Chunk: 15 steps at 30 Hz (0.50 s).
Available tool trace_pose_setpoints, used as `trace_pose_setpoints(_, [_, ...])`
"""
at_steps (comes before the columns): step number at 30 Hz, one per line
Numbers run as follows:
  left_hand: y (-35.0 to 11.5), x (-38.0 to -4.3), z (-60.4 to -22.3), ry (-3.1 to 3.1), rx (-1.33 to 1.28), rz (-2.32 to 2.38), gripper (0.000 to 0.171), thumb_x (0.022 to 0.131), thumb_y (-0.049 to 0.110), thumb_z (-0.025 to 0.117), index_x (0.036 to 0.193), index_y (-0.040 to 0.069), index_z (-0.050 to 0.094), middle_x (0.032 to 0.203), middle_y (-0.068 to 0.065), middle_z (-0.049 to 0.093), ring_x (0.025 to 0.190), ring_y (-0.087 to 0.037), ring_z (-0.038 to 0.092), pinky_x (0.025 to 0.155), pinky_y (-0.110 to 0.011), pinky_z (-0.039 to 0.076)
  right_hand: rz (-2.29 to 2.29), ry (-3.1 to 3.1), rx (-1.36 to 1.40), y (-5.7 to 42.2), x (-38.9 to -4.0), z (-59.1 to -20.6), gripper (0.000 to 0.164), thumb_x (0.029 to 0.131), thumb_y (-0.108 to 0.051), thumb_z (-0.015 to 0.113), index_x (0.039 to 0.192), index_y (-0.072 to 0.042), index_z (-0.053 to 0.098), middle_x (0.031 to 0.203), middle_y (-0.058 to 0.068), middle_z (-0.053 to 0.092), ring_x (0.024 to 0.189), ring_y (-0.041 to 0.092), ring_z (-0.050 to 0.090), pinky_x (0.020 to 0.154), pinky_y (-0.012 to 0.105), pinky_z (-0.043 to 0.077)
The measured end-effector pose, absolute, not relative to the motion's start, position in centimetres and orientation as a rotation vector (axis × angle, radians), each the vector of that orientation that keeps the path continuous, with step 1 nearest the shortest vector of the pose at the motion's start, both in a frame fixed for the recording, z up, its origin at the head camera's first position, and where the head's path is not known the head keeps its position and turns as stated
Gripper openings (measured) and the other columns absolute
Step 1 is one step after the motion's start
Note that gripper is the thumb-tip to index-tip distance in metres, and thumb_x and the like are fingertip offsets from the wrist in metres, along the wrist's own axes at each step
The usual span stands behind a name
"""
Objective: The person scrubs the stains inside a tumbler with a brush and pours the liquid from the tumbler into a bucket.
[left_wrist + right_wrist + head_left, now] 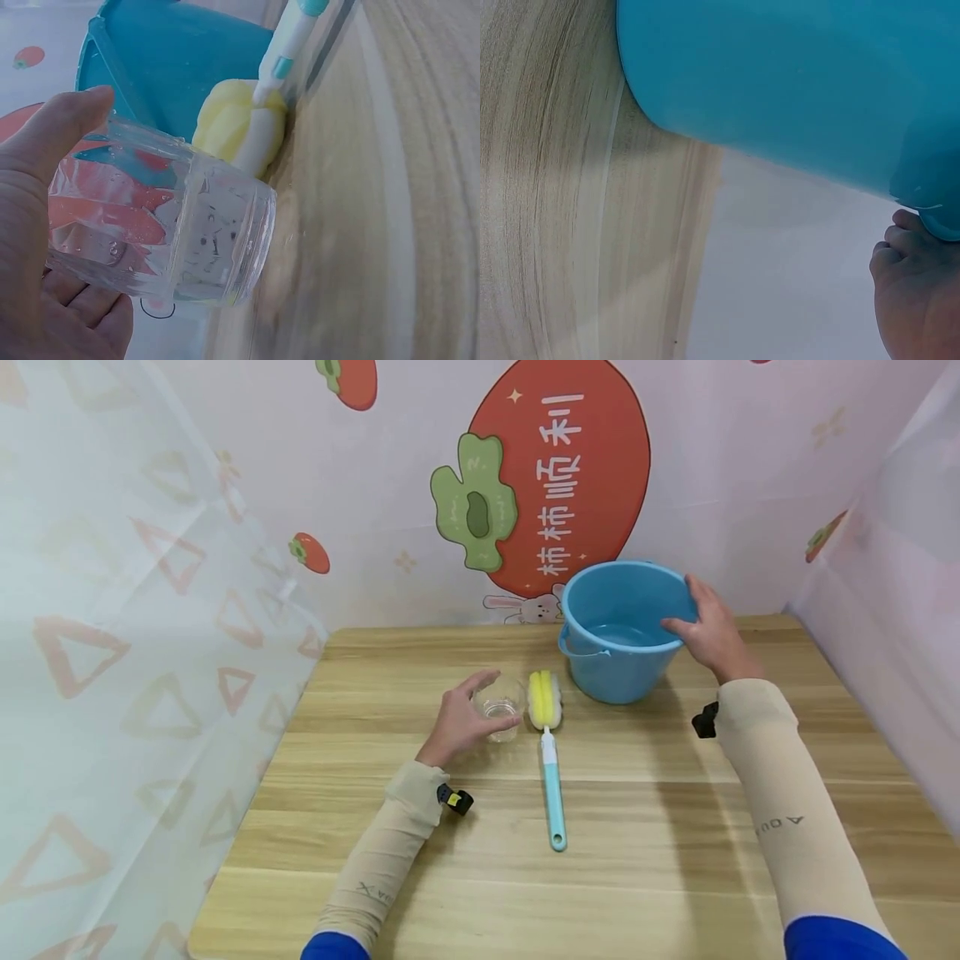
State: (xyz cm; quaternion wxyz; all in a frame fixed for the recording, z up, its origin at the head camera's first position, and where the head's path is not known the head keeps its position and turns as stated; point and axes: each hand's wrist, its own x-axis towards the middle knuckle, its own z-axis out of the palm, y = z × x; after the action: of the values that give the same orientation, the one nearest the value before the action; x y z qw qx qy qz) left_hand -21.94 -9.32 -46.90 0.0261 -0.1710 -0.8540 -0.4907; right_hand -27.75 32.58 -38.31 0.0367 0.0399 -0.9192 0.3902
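My left hand [461,720] holds a clear cup [501,710], thumb on one side and fingers on the other. In the left wrist view, droplets show on the cup's wall [120,217]; its base is close to the tabletop, and I cannot tell whether it touches. My right hand [712,631] grips the rim of a blue bucket [626,672] at its right side, with the thumb over the inside. Between cup and bucket lies a cleaning brush [553,793] with a yellow and white sponge head [544,700] and a light blue handle.
The wooden table [450,877] carries these things. The bucket stands near its back edge, its handle [585,652] hanging on the left side. Behind rises a white curtain [375,510] printed with persimmons; more sheeting hangs at left and right.
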Motion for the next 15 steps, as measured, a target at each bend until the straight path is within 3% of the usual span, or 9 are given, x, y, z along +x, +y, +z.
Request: trace_pose_setpoints(15, [-8.6,-23.8,-44.4,-2.626,-0.402,-1.486,0.092,0.072,0.050,0.097,0.149,0.015,0.059,0.151,-0.010,0.063,0.144,-0.027,0.056,0.118,-0.053,0.046,1.223,-2.831,0.104,32.4,-27.6,-38.3,0.086,0.108,-0.035,0.052,0.171,-0.015,-0.003,0.179,0.016,0.001,0.161,0.052,0.012,0.120,0.079,0.021])
